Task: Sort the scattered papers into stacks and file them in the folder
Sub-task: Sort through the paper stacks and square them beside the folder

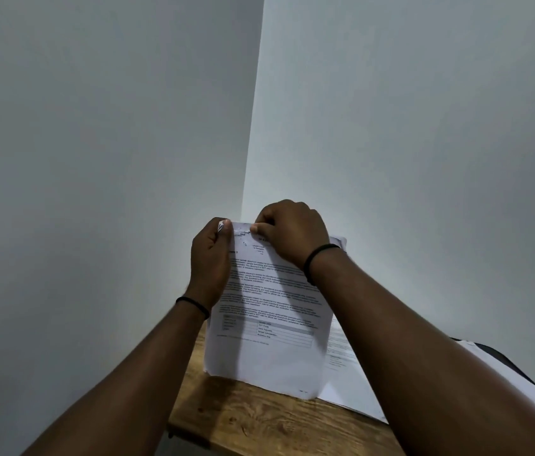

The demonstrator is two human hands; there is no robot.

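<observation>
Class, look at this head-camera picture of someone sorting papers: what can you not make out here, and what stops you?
- Held papers: print blurred; left hand and right hand cover the top corners.
- Sheets on the table: mostly behind the right forearm.
- Dark item at right: too little shows to name it.
- Wooden table: cut off by the bottom edge.

The sheet point(269, 324) is white, covered in blocks of black print, with a small grey-banded table of rows near its lower part and a bare white margin below. More papers point(351, 373) beneath it are white with faint grey print. The table point(259, 419) is warm brown wood with darker streaks of grain. Each wrist wears a thin black band: left band point(193, 306), right band point(317, 258). The walls point(95, 126) are plain pale grey. A black shape point(503, 357) shows behind the papers at right.
</observation>
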